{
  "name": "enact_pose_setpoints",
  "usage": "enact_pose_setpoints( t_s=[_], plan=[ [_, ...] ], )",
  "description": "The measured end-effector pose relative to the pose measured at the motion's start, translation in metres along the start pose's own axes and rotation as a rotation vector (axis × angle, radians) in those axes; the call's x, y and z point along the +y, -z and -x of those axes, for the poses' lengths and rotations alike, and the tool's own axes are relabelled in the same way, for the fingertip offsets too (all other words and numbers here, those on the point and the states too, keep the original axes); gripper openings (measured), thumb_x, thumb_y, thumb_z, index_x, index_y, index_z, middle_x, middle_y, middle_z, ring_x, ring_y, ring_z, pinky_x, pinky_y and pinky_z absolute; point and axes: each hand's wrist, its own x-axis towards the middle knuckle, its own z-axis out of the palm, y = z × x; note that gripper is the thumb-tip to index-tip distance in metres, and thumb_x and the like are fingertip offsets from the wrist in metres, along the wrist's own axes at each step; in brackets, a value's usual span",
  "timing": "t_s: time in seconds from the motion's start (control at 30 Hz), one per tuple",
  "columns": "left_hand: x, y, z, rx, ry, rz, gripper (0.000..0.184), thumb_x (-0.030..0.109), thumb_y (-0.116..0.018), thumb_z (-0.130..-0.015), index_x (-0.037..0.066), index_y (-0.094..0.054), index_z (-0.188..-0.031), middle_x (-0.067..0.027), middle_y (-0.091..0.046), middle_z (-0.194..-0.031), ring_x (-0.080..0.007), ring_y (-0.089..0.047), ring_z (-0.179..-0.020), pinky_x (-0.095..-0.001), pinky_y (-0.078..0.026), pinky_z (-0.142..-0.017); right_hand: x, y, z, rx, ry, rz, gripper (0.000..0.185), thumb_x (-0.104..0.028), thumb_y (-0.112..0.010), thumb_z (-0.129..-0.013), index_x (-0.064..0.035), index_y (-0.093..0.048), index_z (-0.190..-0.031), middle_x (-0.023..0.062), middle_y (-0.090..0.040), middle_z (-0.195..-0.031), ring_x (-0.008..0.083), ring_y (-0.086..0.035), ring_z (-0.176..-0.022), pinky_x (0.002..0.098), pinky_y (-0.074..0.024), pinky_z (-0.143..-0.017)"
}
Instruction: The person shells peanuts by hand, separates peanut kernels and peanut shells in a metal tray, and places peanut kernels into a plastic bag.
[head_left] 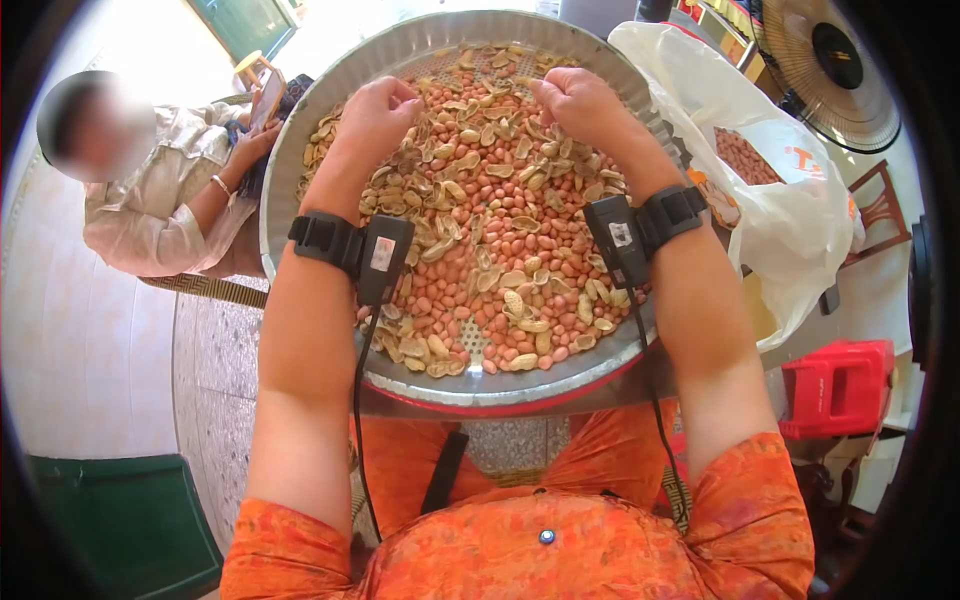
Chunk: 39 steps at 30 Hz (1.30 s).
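A large round metal pan [285, 190] holds pink peanut kernels [508, 235] mixed with tan shells [400, 195] and a few whole peanuts. Over its far left part is my left hand [380, 118], fingers curled together above the shells; whatever they hold is too small to make out. Across from it, over the far right part, my right hand [580, 105] has thumb and forefinger pinched on a pale piece of shell [524, 84]. The two hands are apart. Near the pan's front edge, small holes show in its bottom.
A seated person [165, 190] is at the left of the pan. On the right are a white plastic bag [790, 235] with kernels inside, a fan [835, 60] and a red plastic stool [838, 390]. A green box [125, 520] stands at lower left.
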Motion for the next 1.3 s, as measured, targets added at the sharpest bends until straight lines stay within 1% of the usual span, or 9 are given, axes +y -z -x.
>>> enact_pose_setpoints(
  t_s=[0.17, 0.37, 0.53, 0.63, 0.73, 0.93, 1.17, 1.23, 1.3],
  plan=[
    [0.007, 0.001, 0.008, -0.076, 0.036, 0.074, 0.017, 0.015, -0.059, -0.073, 0.002, -0.058, -0.084, -0.0023, -0.054, -0.066, -0.0098, -0.049, -0.059, -0.0245, -0.040, -0.054, -0.002, -0.003, 0.006, 0.043, 0.118, -0.076, 0.017, -0.016, -0.051, -0.082, -0.0003, -0.058, -0.083, 0.0066, -0.061, -0.076, 0.0128, -0.056, -0.066, 0.0280, -0.0446, -0.062],
    [0.007, -0.001, 0.005, -0.230, -0.014, 0.014, 0.016, 0.006, -0.056, -0.068, 0.003, -0.058, -0.083, 0.0005, -0.050, -0.064, -0.0076, -0.046, -0.058, -0.0226, -0.038, -0.053, -0.011, -0.001, 0.006, -0.229, -0.016, -0.509, 0.012, -0.008, -0.049, -0.085, -0.0016, -0.055, -0.093, 0.0051, -0.061, -0.087, 0.0089, -0.055, -0.072, 0.0215, -0.0461, -0.066],
    [0.011, -0.004, 0.007, -0.199, 0.036, 0.192, 0.016, 0.016, -0.060, -0.077, 0.001, -0.056, -0.081, 0.0021, -0.047, -0.058, -0.0050, -0.043, -0.047, -0.0205, -0.033, -0.041, -0.017, 0.002, 0.010, -0.276, -0.077, -0.597, 0.014, -0.010, -0.045, -0.088, -0.0022, -0.051, -0.099, 0.0063, -0.061, -0.091, 0.0085, -0.057, -0.074, 0.0208, -0.0464, -0.065],
    [0.018, 0.001, 0.009, -0.205, 0.175, 0.292, 0.029, 0.026, -0.061, -0.077, -0.002, -0.058, -0.084, -0.0051, -0.056, -0.067, -0.0120, -0.051, -0.058, -0.0278, -0.042, -0.052, -0.019, 0.001, 0.013, -0.329, -0.065, -0.684, 0.014, -0.010, -0.044, -0.089, -0.0027, -0.051, -0.098, 0.0064, -0.061, -0.092, 0.0080, -0.056, -0.074, 0.0206, -0.0462, -0.064],
    [0.022, 0.000, 0.010, -0.118, 0.156, 0.358, 0.029, 0.027, -0.059, -0.080, -0.002, -0.057, -0.087, -0.0026, -0.053, -0.065, -0.0084, -0.047, -0.053, -0.0248, -0.038, -0.047, -0.019, 0.003, 0.012, -0.359, -0.043, -0.755, 0.016, -0.010, -0.045, -0.087, -0.0011, -0.051, -0.100, 0.0079, -0.062, -0.091, 0.0106, -0.057, -0.072, 0.0228, -0.0477, -0.066],
    [0.029, 0.006, 0.011, -0.281, 0.241, 0.568, 0.028, 0.024, -0.060, -0.080, -0.001, -0.054, -0.091, -0.0008, -0.051, -0.063, -0.0059, -0.044, -0.050, -0.0206, -0.033, -0.041, -0.022, 0.004, 0.013, -0.334, -0.036, -0.734, 0.015, -0.009, -0.047, -0.085, -0.0024, -0.054, -0.096, 0.0069, -0.062, -0.087, 0.0089, -0.055, -0.066, 0.0222, -0.0470, -0.060],
    [0.008, -0.004, 0.004, -0.147, 0.099, 0.531, 0.028, 0.011, -0.061, -0.076, 0.002, -0.051, -0.100, -0.0009, -0.050, -0.069, -0.0045, -0.044, -0.050, -0.0181, -0.034, -0.040, -0.012, -0.003, 0.010, -0.299, 0.062, -0.505, 0.020, -0.006, -0.049, -0.079, -0.0066, -0.060, -0.096, 0.0033, -0.061, -0.077, 0.0076, -0.052, -0.063, 0.0226, -0.0434, -0.057],
    [0.000, -0.001, 0.001, -0.083, 0.030, 0.107, 0.042, 0.017, -0.060, -0.075, 0.009, -0.048, -0.114, -0.0073, -0.058, -0.086, -0.0193, -0.057, -0.080, -0.0317, -0.046, -0.067, -0.018, 0.002, 0.012, -0.149, -0.028, -0.287, 0.027, -0.011, -0.051, -0.078, -0.0075, -0.057, -0.105, 0.0085, -0.061, -0.087, 0.0150, -0.056, -0.073, 0.0285, -0.0451, -0.065],
    [0.007, 0.003, 0.006, -0.032, 0.178, -0.168, 0.043, 0.020, -0.059, -0.076, 0.013, -0.046, -0.117, -0.0088, -0.053, -0.101, -0.0230, -0.050, -0.095, -0.0382, -0.041, -0.078, -0.013, 0.001, 0.012, -0.030, 0.018, -0.169, 0.031, -0.018, -0.053, -0.077, -0.0076, -0.056, -0.107, 0.0121, -0.060, -0.094, 0.0201, -0.056, -0.084, 0.0317, -0.0437, -0.074]
  ],
)
